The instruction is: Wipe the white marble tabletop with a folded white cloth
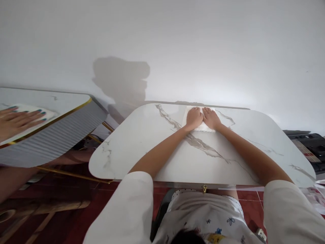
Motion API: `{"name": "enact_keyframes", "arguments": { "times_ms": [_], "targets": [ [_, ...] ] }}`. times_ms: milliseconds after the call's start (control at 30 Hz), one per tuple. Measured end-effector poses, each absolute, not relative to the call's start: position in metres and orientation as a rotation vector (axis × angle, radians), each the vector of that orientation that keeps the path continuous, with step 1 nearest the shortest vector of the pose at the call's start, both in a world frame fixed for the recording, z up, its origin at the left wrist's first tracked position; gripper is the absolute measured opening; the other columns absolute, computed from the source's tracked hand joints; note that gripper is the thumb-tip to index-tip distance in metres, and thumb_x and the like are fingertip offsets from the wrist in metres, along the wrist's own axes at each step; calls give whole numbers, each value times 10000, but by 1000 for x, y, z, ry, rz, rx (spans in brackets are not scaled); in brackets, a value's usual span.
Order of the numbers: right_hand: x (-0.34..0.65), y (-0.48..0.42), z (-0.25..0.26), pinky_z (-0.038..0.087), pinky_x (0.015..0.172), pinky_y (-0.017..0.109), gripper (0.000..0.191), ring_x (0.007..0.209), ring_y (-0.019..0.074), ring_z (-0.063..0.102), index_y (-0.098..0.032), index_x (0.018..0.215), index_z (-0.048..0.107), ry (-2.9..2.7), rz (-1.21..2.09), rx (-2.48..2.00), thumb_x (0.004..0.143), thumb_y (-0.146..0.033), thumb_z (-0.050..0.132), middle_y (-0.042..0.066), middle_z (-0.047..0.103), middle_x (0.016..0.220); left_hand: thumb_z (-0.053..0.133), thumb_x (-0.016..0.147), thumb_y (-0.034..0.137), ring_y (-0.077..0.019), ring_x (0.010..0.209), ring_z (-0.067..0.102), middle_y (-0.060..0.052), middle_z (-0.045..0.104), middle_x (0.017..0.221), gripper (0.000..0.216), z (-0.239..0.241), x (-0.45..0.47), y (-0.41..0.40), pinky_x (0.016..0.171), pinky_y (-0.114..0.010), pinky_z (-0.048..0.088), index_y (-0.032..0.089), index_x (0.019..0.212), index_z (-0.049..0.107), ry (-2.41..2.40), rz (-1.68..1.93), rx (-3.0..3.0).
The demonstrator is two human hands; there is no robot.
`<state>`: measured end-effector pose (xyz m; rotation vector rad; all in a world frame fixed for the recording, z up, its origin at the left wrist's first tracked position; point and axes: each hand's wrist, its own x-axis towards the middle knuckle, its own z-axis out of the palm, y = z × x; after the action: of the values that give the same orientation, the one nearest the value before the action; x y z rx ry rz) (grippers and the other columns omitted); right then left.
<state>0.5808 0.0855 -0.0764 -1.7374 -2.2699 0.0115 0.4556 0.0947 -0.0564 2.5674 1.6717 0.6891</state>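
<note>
Both hands press on a thin white wiping cloth (pixel 203 128), possibly a paper towel, near the back edge of a white marble-patterned tabletop (pixel 203 166). My left hand (pixel 194 117) lies palm down on its left part, fingers pointing forward. Beside it, with the fingertips close together, my right hand (pixel 211 117) rests palm down on the cloth's right part. The fingers of both hands lie flat rather than wrapped round anything. Part of the cloth is hidden under the hands.
At left, another person's hand (pixel 19 119) rests on a white cloth (pixel 50 114) on a second marble-topped table (pixel 68 100) with gold trim. A white wall (pixel 203 51) stands behind. Black items (pixel 308 144) are at far right, and a wooden piece (pixel 50 206) is at lower left.
</note>
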Motion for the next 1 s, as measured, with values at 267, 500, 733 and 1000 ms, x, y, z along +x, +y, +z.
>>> {"name": "enact_keyframes", "arguments": {
  "times_ms": [267, 500, 733, 1000],
  "targets": [
    [564, -21, -72, 218, 1142, 430, 571, 1418, 244, 254, -61, 1459, 316, -2297, 34, -1718, 945, -302, 258, 144, 306, 1526, 355, 865, 150, -269, 1203, 504, -176, 584, 1239, 366, -54, 426, 0, 1051, -377, 358, 80, 1162, 556, 1545, 509, 2719],
    [573, -105, -77, 214, 1158, 443, 584, 1427, 227, 235, -137, 1469, 332, -2270, 76, -1680, 939, -373, 264, 93, 313, 1527, 299, 898, 250, -241, 1409, 283, -127, 359, 1503, 530, -65, 423, -75, 1156, -418, 217, 118, 1407, 372, 1493, 440, 2567],
    [627, -138, -80, 233, 1152, 468, 600, 1435, 236, 205, -158, 1491, 285, -2306, 98, -1659, 956, -426, 239, 86, 278, 1540, 344, 847, 231, -239, 1431, 233, -110, 316, 1527, 585, -60, 471, -102, 1168, -424, 191, 138, 1425, 343, 1401, 400, 2435],
    [670, -76, -79, 229, 1136, 504, 607, 1429, 283, 211, -124, 1486, 280, -2359, 149, -1672, 959, -422, 228, 120, 268, 1543, 338, 885, 195, -227, 1403, 275, -124, 375, 1489, 474, -52, 514, -61, 1154, -377, 195, 112, 1347, 402, 1449, 413, 2431]
  ]
}}
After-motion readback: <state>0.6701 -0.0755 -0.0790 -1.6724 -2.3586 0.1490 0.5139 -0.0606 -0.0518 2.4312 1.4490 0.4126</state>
